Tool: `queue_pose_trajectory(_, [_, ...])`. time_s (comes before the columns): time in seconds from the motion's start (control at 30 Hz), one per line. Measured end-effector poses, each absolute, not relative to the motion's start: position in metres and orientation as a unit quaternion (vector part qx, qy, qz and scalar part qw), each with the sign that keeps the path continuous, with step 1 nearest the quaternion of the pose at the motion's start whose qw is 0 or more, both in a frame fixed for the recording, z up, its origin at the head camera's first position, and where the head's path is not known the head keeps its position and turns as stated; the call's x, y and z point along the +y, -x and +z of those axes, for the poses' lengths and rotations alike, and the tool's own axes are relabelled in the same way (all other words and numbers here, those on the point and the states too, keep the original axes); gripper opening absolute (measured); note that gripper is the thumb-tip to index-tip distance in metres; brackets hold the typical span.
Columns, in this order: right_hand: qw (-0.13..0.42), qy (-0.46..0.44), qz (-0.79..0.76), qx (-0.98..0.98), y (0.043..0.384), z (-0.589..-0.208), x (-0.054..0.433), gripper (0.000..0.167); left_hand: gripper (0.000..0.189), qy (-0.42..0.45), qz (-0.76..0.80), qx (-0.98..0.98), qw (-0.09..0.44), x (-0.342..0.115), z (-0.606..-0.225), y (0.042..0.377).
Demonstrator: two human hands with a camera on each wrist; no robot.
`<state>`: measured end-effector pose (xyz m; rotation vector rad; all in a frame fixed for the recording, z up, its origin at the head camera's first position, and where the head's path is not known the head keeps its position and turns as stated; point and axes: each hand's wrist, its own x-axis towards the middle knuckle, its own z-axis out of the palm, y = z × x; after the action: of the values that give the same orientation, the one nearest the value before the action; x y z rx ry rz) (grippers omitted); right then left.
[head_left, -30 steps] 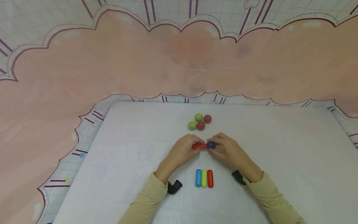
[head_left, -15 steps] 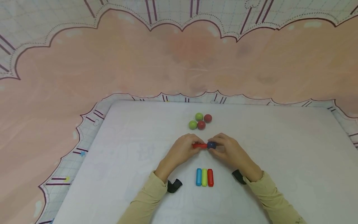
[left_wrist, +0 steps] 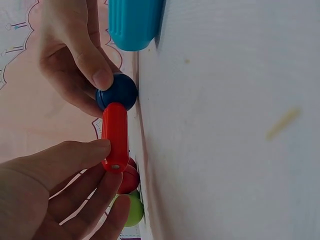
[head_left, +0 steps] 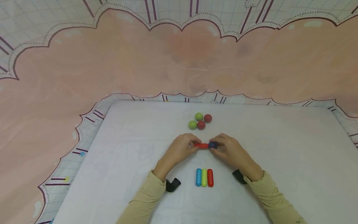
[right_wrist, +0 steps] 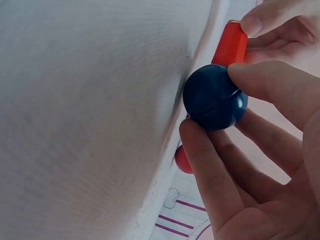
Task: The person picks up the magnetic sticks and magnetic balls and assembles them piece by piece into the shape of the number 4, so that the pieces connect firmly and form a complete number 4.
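Note:
In the head view my left hand point(head_left: 181, 147) pinches the left end of a short red rod point(head_left: 202, 146) between thumb and fingers. My right hand point(head_left: 230, 149) holds a shiny dark blue ball point(head_left: 213, 145) by thumb and fingertips. Rod and ball meet end to end in front of me. From the left wrist, the ribbed red rod point(left_wrist: 116, 135) shows a small pale spot on its near end, and its other end is against the blue ball point(left_wrist: 120, 92). The right wrist view shows a seam line round the ball point(right_wrist: 215, 97).
Three rods, blue point(head_left: 199, 177), yellow-green point(head_left: 204, 177) and red point(head_left: 210, 177), lie side by side nearer me on the white tabletop point(head_left: 126, 174). Beyond my hands sit two green balls point(head_left: 192, 124) and two red balls point(head_left: 201, 125). A patterned cloth point(head_left: 167, 65) lies past the table.
Both hands, with the rod and ball joined in line, have shifted slightly right. My left fingers have slid toward the rod's outer end, so more of it shows. The loose rods and balls stay put.

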<state>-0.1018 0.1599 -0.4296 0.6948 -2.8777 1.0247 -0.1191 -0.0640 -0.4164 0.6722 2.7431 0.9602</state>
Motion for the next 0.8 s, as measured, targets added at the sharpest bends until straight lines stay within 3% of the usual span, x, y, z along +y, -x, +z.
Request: queue_pose_trajectory(0.8, [-0.025,-0.199,0.343,-0.918,0.103,-0.430,0.159,0.031,0.022,-0.199,0.348,0.915,0.055,-0.077,-0.413,0.129])
